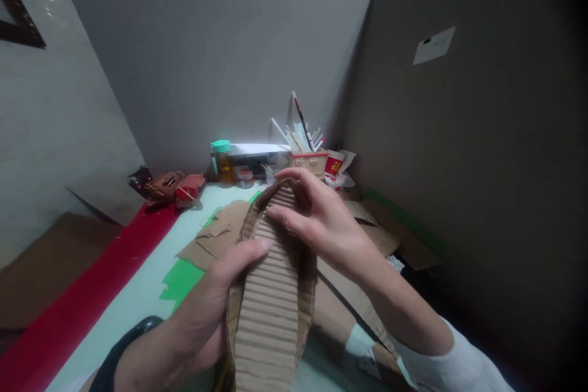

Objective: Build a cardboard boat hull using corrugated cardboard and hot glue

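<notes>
A long, shoe-shaped piece of corrugated cardboard with a raised rim is held up over the table, its rounded end pointing away from me. My left hand grips its left side, the thumb lying over the rim onto the ribbed strip inside. At the rounded end, my right hand pinches the rim, with fingers outside and thumb pressing on the ribbed inner face. The fingers of my left hand are mostly hidden behind the cardboard.
Flat cardboard pieces lie on the pale table over a green sheet. Along the back stand a jar with a teal lid, a box of pens and brushes and a red paper cup. Grey panels enclose the back and right.
</notes>
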Motion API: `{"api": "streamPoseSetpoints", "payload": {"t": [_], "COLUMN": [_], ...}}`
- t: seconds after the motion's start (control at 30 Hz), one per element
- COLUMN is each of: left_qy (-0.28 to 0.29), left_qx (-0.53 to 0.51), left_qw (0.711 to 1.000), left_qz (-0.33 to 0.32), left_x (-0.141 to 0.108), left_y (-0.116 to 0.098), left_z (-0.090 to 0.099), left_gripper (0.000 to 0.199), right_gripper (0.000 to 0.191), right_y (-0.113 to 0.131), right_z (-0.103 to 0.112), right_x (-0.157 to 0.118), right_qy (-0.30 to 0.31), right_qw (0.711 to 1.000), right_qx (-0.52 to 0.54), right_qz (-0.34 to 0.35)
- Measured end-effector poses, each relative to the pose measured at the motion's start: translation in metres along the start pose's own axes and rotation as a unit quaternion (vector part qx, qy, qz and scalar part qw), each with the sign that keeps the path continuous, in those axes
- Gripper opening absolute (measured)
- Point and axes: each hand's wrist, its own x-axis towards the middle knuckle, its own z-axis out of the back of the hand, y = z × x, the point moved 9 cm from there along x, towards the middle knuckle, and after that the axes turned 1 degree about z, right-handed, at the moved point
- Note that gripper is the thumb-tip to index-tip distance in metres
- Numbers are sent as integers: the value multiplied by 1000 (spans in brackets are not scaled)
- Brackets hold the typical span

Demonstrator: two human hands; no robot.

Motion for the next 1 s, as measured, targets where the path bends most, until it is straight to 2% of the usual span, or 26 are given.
{"api": "streamPoseSetpoints", "payload": {"t": [0.1,0.2,0.3,0.4,0.53,0.67,0.83,0.9,1.0], "left_qy": [-18,-15,-8,9,27,66,76,62,24], "left_qx": [19,30,41,20,-26,9,60,85,106], "left_qw": [1000,999,999,998,999,995,987,985,985], "left_qz": [-4,7,35,53,1,-78,-130,-136,-136], "left_x": [1,0,-2,-6,-9,-10,-7,-8,-10], "left_y": [1,5,11,14,-1,-27,-47,-49,-50], "left_z": [9,15,17,9,-9,-20,-14,-9,-2], "left_gripper": [15,14,27,52,71,68,58,55,50], "right_gripper": [35,39,40,37,33,29,16,16,32], "right_y": [-3,-5,-6,-6,-7,-3,12,15,19], "right_z": [0,2,2,2,3,-3,-19,-20,-17], "right_x": [0,3,5,4,3,1,-5,-7,-8], "right_qy": [-2,-12,-9,-3,3,36,86,74,34], "right_qw": [1000,1000,1000,1000,999,999,996,997,994], "right_qx": [8,11,14,11,2,3,7,-23,-86], "right_qz": [1,-3,-6,-18,-32,-30,3,14,50]}}
